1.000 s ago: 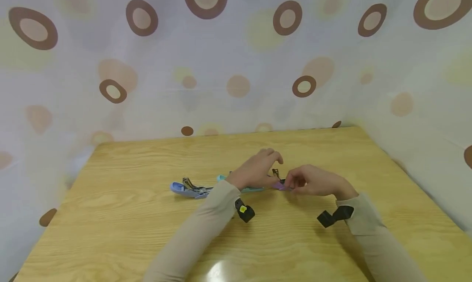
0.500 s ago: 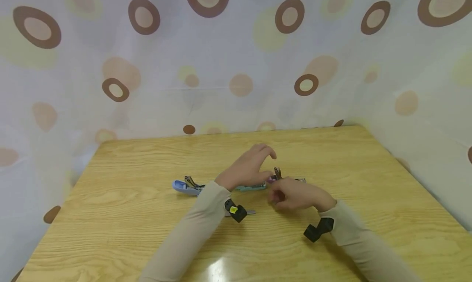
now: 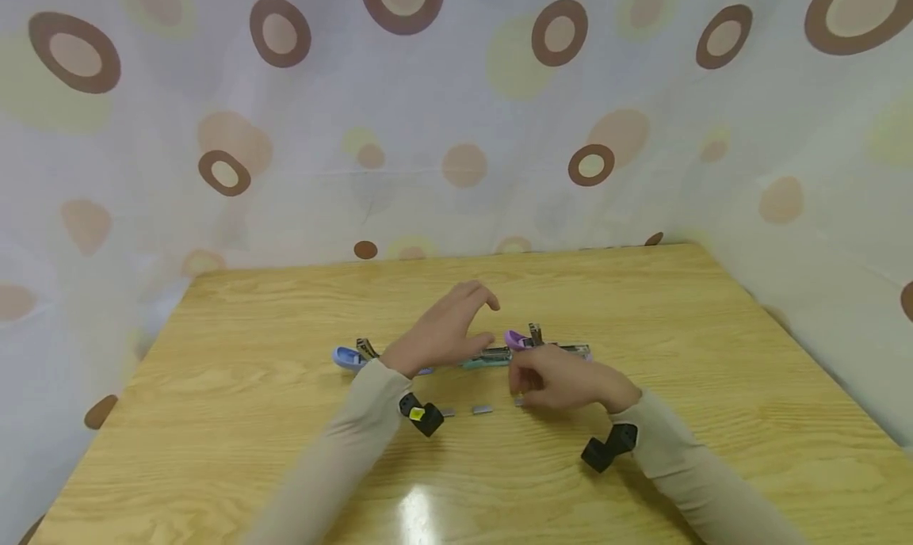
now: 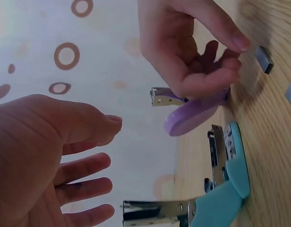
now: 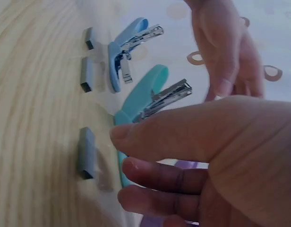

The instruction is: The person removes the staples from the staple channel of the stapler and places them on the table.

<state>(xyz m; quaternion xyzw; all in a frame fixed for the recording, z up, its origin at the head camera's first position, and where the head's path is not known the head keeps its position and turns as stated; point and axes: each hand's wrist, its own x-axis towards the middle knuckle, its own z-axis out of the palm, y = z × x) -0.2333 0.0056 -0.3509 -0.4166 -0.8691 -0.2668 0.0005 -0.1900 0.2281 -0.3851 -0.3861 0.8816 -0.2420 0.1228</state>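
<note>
Three staplers with raised tops stand in a row: a blue stapler, a teal stapler and a purple stapler. My left hand hovers over the row between blue and teal, fingers spread around nothing. In front of the purple stapler is my right hand, hiding part of it. Its thumb and fingers are bent but apart, close to the rightmost grey staple strip. Two more strips, a middle staple strip and a far staple strip, lie along the same line.
The staplers and strips share a wooden table. A pale curtain with brown circles hangs behind the table and along its right side. Each wrist carries a small black camera, one being the left camera.
My left hand has drawn left, away from the purple stapler. My right hand has left that stapler and come nearer and leftward, to the rightmost strip. The strips have come into view.
</note>
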